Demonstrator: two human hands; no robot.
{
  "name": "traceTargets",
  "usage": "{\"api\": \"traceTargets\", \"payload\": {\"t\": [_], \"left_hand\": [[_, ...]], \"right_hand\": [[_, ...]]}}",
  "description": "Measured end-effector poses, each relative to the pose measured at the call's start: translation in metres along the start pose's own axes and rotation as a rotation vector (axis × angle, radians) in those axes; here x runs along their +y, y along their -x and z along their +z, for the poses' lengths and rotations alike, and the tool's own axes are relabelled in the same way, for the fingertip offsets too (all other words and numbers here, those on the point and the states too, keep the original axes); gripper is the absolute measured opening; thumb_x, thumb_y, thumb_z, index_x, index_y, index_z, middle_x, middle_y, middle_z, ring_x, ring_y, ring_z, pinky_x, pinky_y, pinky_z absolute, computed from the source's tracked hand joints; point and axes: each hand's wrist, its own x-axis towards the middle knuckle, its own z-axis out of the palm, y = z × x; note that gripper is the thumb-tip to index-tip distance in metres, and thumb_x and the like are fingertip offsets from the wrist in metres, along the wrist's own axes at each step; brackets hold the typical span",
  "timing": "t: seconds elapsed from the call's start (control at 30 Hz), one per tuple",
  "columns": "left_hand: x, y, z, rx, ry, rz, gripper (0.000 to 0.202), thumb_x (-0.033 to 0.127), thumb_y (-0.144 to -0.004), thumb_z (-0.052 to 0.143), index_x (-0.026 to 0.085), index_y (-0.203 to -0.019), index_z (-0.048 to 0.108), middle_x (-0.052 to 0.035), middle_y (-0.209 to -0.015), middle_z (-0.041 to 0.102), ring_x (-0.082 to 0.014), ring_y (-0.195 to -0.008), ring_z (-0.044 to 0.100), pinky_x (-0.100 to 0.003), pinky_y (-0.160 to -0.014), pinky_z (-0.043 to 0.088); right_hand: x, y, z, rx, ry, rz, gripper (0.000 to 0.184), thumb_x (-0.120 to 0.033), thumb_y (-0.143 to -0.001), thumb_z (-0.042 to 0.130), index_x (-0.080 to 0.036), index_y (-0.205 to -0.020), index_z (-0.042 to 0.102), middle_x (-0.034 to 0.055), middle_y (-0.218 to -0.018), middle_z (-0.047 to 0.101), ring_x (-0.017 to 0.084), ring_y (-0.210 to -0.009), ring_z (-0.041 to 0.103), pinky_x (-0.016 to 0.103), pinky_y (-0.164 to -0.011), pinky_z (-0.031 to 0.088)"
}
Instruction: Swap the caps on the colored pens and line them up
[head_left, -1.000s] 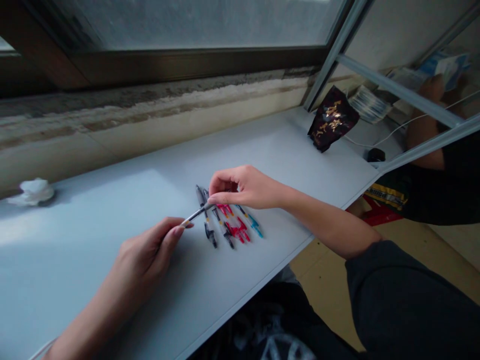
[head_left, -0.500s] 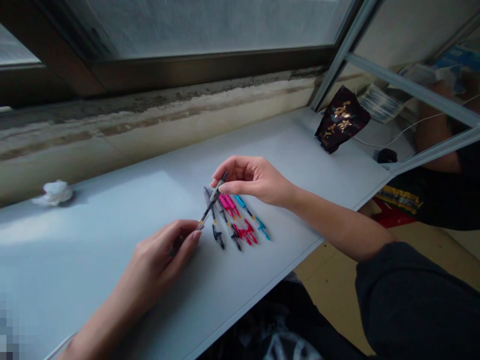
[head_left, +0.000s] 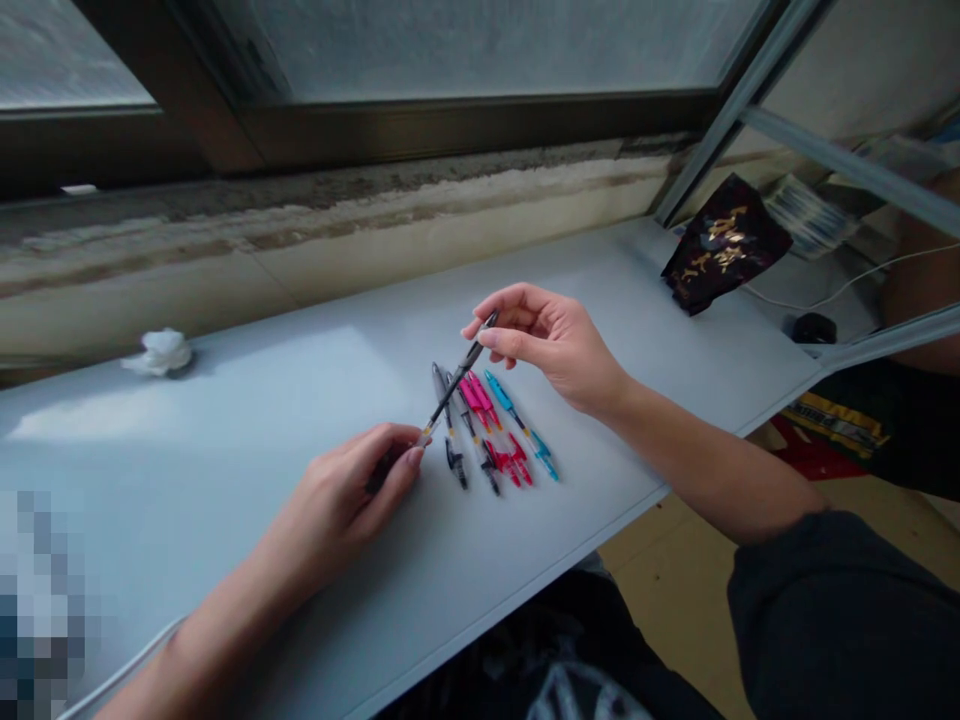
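Pinching its opposite ends, the left hand (head_left: 360,482) and right hand (head_left: 559,348), apart from each other, held a pen (head_left: 454,388) aslant between them. Beneath, between the hands, lay black pens (head_left: 454,466), pink pens (head_left: 484,400) and a blue pen (head_left: 502,393) on the table (head_left: 375,620).

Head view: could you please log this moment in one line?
left hand: pen, lower end | right hand: pen, upper end | other pens: on table

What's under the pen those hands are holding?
In this view, below the held pen, two dark pens lie on the white desk. The held pen crosses in front of them, so the bits it covers can't be seen.
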Motion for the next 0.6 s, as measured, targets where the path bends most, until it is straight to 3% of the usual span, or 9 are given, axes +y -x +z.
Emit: {"api": "traceTargets", "payload": {"t": [0.6], "left_hand": [[0.000, 0.002, 0.000, -0.017, -0.019, 0.012, 0.031, 0.044, -0.110, 0.048, 0.022, -0.105, 0.070, 0.0007, -0.079, 0.075, -0.0137, -0.061, 0.065, -0.023, -0.065, 0.052]], "right_hand": [[-0.009, 0.007, 0.004, -0.010, -0.002, 0.013, 0.024, -0.027, -0.089, 0.085, -0.018, -0.105, 0.070, 0.0056, -0.107, 0.082, 0.011, -0.079, 0.067, 0.023, -0.068, 0.056]]}}
